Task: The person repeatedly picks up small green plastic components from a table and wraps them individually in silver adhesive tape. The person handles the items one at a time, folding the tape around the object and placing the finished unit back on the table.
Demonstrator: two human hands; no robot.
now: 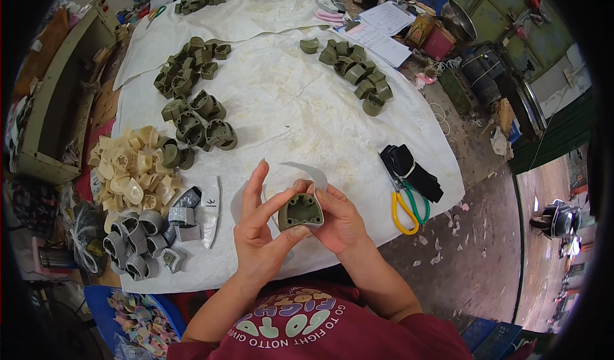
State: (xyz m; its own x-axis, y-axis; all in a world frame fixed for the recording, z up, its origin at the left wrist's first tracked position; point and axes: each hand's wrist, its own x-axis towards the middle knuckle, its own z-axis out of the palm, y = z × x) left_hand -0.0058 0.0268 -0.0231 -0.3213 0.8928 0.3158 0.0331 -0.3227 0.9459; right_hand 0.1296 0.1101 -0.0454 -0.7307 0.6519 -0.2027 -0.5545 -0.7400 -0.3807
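Observation:
Both my hands hold one olive-green heel block over the near edge of a white cloth-covered table, its hollow underside turned up toward me. My left hand pinches it from below and the left, forefinger raised. My right hand grips its right side. A thin white curved strip pokes out from behind the block and my right fingers.
Piles of olive heel blocks lie left of centre and others at the far right. Cream blocks and silver-grey ones sit at the left. Yellow and green scissors with a black bundle lie right. Papers sit far off.

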